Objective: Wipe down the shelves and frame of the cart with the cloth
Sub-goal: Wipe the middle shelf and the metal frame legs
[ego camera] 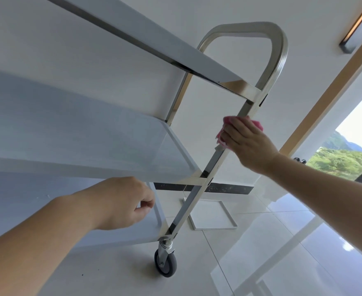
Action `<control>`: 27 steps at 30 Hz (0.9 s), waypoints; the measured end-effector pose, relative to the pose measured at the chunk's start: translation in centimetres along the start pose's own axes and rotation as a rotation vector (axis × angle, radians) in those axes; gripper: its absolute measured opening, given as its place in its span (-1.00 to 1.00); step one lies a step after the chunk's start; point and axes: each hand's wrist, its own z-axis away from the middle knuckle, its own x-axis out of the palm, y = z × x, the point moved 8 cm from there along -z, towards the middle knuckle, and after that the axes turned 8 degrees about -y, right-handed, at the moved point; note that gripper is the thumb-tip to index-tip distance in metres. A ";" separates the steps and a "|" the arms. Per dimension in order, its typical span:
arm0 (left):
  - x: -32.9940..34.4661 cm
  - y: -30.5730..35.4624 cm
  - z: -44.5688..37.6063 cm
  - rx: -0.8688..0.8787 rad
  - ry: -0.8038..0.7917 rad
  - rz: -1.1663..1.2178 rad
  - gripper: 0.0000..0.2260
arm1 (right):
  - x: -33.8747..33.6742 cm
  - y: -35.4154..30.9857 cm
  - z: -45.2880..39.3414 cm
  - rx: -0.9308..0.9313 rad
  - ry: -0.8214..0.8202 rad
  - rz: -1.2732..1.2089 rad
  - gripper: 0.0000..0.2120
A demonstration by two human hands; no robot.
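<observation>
The fingers (229,133) of the right hand (249,144) are wrapped around the pink cloth (256,122), clamping it against the near upright post (218,161) of the steel cart, between the top shelf (154,39) and the middle shelf (90,133). The left hand (122,202) sits lower, below the middle shelf's front edge and above the bottom shelf (120,238); its fingers are loosely curled, thumb near forefinger, and seem to hold nothing.

To wipe this post well, I would keep the cloth folded round all its faces and draw it in one firm stroke down from the top-shelf bracket (240,87) to the joint at the middle shelf, then on toward the caster (165,263). The cart rolls, so the free hand would do best to brace a shelf edge. The handle loop (278,50) above the post looks worth the next pass.
</observation>
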 end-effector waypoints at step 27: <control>-6.3 0.6 4.2 -0.003 0.370 0.586 -0.91 | -18.6 -10.7 -0.6 -0.274 0.682 -0.655 -0.77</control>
